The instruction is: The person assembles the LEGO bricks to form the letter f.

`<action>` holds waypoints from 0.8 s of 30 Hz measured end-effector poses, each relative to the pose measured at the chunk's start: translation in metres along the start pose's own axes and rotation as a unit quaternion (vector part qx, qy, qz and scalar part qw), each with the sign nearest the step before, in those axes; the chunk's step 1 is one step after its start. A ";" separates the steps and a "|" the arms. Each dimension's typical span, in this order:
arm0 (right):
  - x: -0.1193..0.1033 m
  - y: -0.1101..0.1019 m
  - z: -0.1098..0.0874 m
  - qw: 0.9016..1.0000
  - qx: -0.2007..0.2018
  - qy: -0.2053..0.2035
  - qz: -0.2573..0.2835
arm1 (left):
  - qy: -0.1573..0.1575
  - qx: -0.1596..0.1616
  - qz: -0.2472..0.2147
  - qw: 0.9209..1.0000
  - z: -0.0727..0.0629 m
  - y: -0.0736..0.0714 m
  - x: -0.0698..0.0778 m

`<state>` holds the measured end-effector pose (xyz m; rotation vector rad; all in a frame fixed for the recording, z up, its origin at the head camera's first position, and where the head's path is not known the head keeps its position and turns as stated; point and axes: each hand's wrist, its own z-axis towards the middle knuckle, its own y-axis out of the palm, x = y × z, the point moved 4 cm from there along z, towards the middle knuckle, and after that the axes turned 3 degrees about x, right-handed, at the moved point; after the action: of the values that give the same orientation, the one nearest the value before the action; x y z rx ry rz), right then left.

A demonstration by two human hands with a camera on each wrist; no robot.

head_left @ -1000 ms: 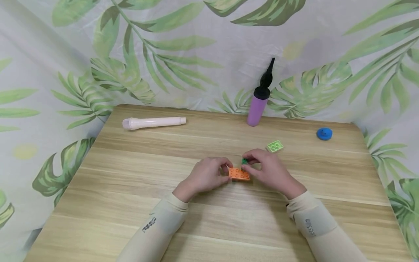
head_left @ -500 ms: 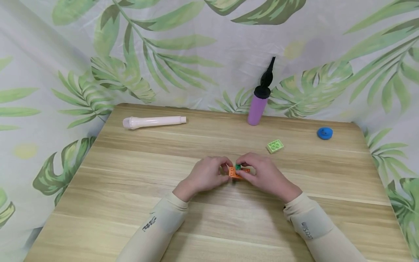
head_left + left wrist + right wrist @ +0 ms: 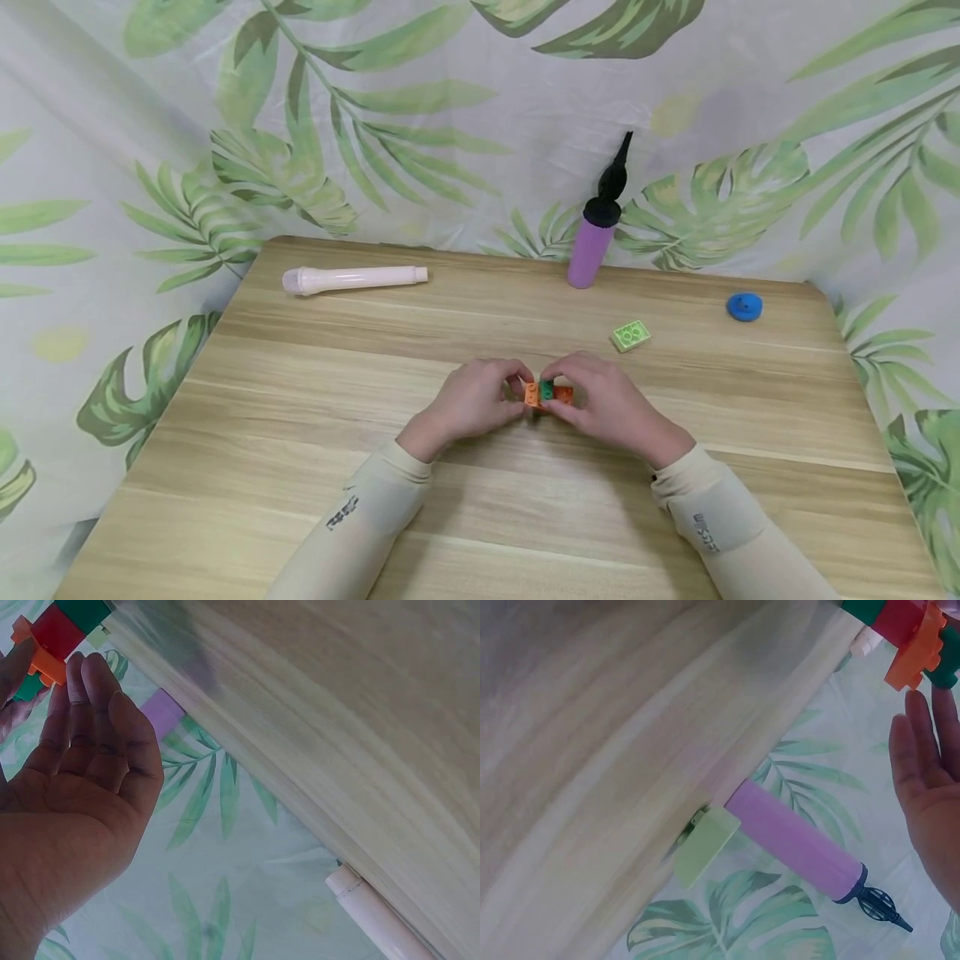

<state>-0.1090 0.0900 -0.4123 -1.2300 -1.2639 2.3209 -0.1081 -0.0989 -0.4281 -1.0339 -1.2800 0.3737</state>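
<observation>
A small stack of toy building bricks stands on the table between the hands. From the bottom it runs green brick (image 3: 84,610), red brick (image 3: 898,621), then a wider orange brick (image 3: 532,394). My left hand (image 3: 472,400) pinches the orange brick's left end between thumb and fingers. On top, across the middle of the orange studs, sits a smaller green brick (image 3: 547,389). Thumb and index finger of my right hand (image 3: 611,407) pinch this upper brick. The orange brick's right end shows beyond it, partly covered by the right thumb.
Behind the right hand a light green brick (image 3: 630,335) lies hollow side up. A purple balloon pump (image 3: 588,250) with a black nozzle stands at the table's back edge. A pale pink toy microphone (image 3: 354,280) lies back left, a blue round object (image 3: 745,307) back right.
My right hand has moved left with the small green brick, from behind the orange brick's right end onto its middle studs. The left hand has kept its place.
</observation>
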 end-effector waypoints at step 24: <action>0.007 0.002 -0.001 0.997 -0.015 0.071 0.028 | -0.010 -0.005 0.000 1.000 0.001 -0.001 0.001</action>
<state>-0.1123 0.0927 -0.4181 -1.4314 -1.2348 2.2144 -0.1089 -0.0979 -0.4268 -1.0408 -1.2998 0.3791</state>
